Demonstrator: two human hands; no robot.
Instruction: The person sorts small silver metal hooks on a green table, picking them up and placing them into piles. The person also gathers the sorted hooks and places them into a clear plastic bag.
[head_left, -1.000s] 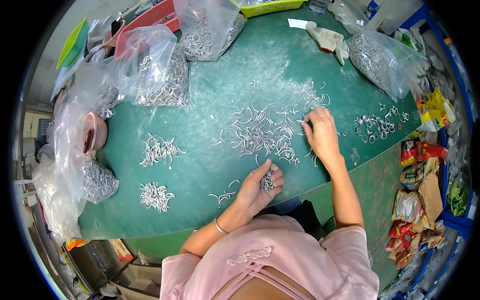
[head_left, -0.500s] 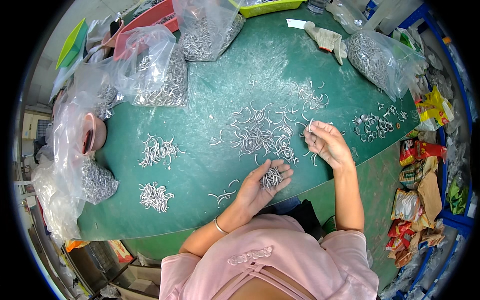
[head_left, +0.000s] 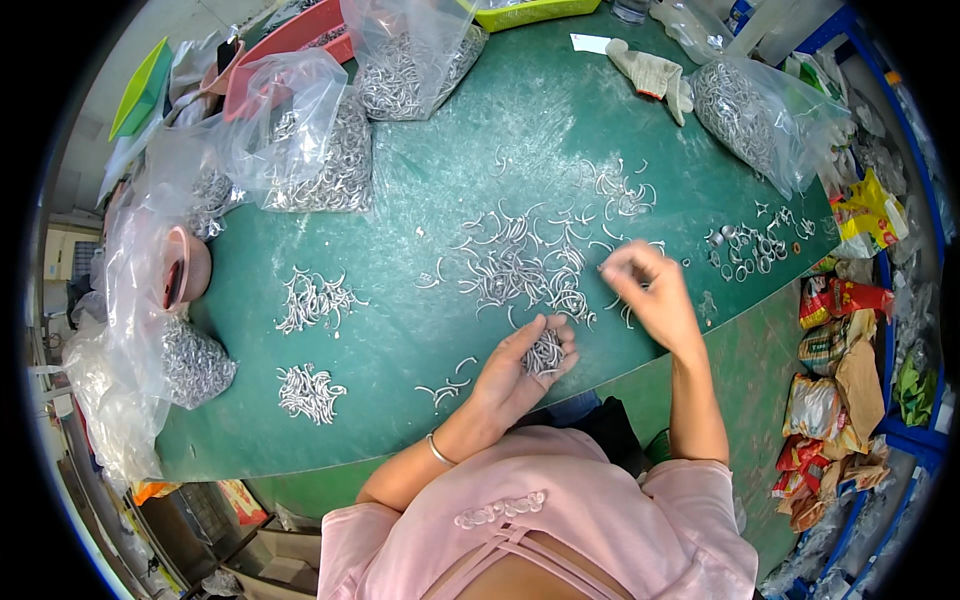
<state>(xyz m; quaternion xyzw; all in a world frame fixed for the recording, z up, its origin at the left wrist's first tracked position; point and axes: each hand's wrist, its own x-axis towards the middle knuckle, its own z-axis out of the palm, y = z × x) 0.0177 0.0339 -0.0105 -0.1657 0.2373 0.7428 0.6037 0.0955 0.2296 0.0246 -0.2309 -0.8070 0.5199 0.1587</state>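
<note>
My left hand [head_left: 512,378] is cupped palm up near the table's front edge, its fingers curled round a handful of curved metal pieces [head_left: 543,353]. My right hand [head_left: 650,292] hovers by the right side of a loose pile of the same silvery hooks-like arcs [head_left: 515,268]. Its fingers are bent together and a little blurred, so whatever sits between the fingertips is too small to make out. Two smaller heaps lie to the left, an upper heap [head_left: 318,300] and a lower heap [head_left: 311,393]. A few stray arcs [head_left: 447,388] rest beside my left wrist.
Clear plastic bags of metal parts stand at the far left [head_left: 325,165], far middle [head_left: 400,80] and far right [head_left: 738,115] of the green table [head_left: 420,180]. Small rings [head_left: 745,252] lie at right. A work glove [head_left: 650,75] and pink bowl [head_left: 190,265] are also there.
My right hand has turned palm down and dropped slightly toward the table; the arc seen at its fingertips earlier no longer shows. My left hand stays almost in place with its handful.
</note>
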